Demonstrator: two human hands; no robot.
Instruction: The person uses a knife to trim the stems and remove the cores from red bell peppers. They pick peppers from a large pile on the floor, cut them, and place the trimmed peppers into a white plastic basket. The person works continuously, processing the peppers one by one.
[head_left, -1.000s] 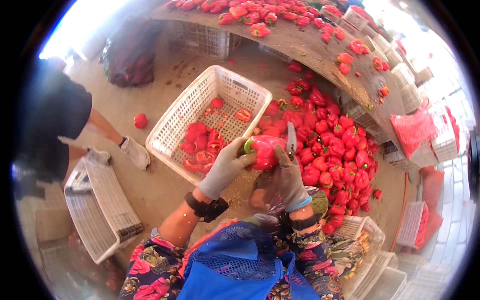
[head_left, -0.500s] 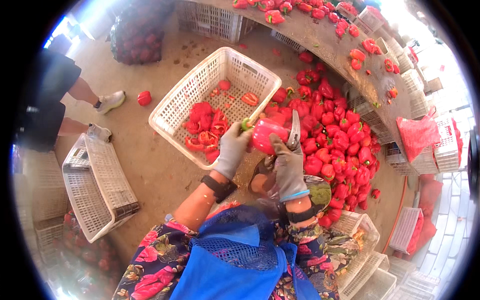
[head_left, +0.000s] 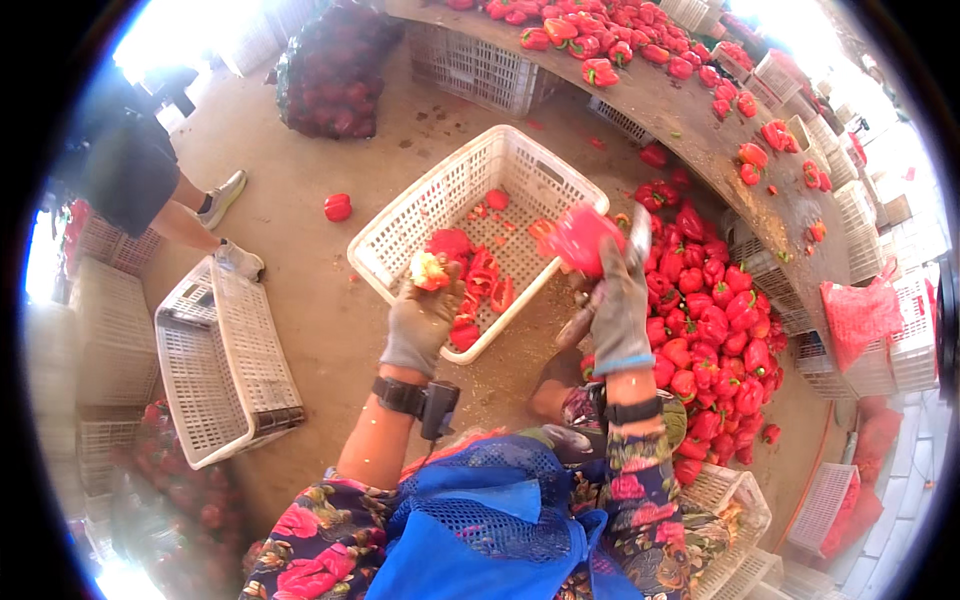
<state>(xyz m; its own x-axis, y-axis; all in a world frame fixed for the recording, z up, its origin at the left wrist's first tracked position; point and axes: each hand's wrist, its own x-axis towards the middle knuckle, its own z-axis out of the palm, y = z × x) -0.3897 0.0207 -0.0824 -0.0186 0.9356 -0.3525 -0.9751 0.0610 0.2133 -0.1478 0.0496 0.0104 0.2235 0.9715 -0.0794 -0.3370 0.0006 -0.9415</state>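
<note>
My gloved left hand (head_left: 420, 322) is over the near left side of the white plastic crate (head_left: 392, 226), closed on a pale, seedy pepper core (head_left: 428, 270). Inside the crate lie several red pepper pieces (head_left: 483, 275). Above the crate's right rim, my gloved right hand (head_left: 620, 312) grips a red bell pepper (head_left: 582, 238), blurred by motion. A curved knife blade (head_left: 640, 236) sticks up from the same hand; its handle is hidden. Beyond that hand, whole red peppers (head_left: 712, 325) are heaped on the floor.
A long table (head_left: 700, 125) with more peppers curves along the far right. At left stands a tilted empty crate (head_left: 240, 350), near another person's legs (head_left: 190, 215). A full mesh sack (head_left: 335, 75) sits at the back, and a single pepper (head_left: 338, 207) lies on the floor.
The core has come out of the pepper. My left hand has moved left with it, while my right hand keeps the pepper and knife. The view has shifted.
</note>
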